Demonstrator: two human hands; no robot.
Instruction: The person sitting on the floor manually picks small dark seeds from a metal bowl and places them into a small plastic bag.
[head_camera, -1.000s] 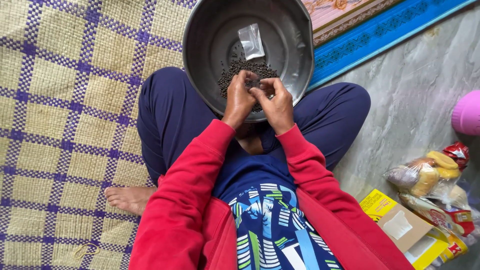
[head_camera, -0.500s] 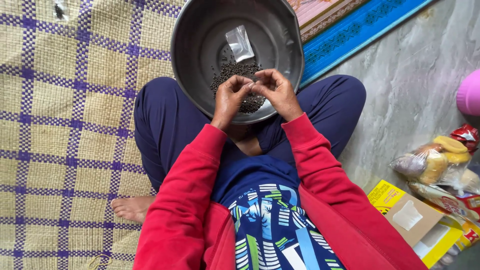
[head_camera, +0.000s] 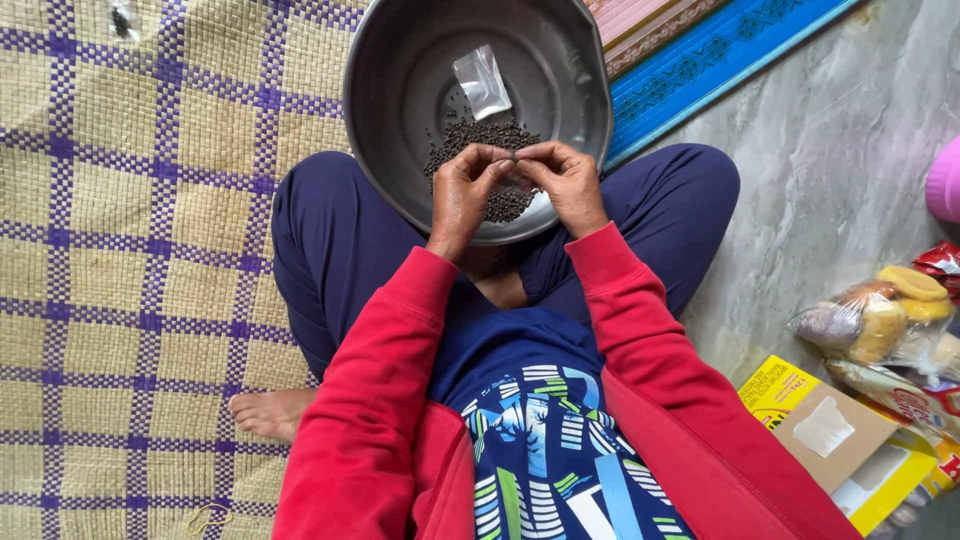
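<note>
A large grey metal bowl (head_camera: 400, 90) rests on my crossed legs. Inside it lies a pile of small black seeds (head_camera: 478, 137) and an empty clear plastic packet (head_camera: 482, 80). My left hand (head_camera: 462, 192) and my right hand (head_camera: 565, 182) are held together just above the seeds at the bowl's near side. Their fingertips meet and pinch something very small between them; what it is I cannot make out. Both arms wear red sleeves.
I sit on a woven mat (head_camera: 120, 250) with purple checks. A blue patterned rug (head_camera: 720, 55) lies at the back right on a grey stone floor. At the right are a clear bag of food (head_camera: 880, 315), snack packets and a yellow cardboard box (head_camera: 830, 440).
The bowl and hands sit lower in view as the camera shifted. My fingertips have come closer together over the seeds.
</note>
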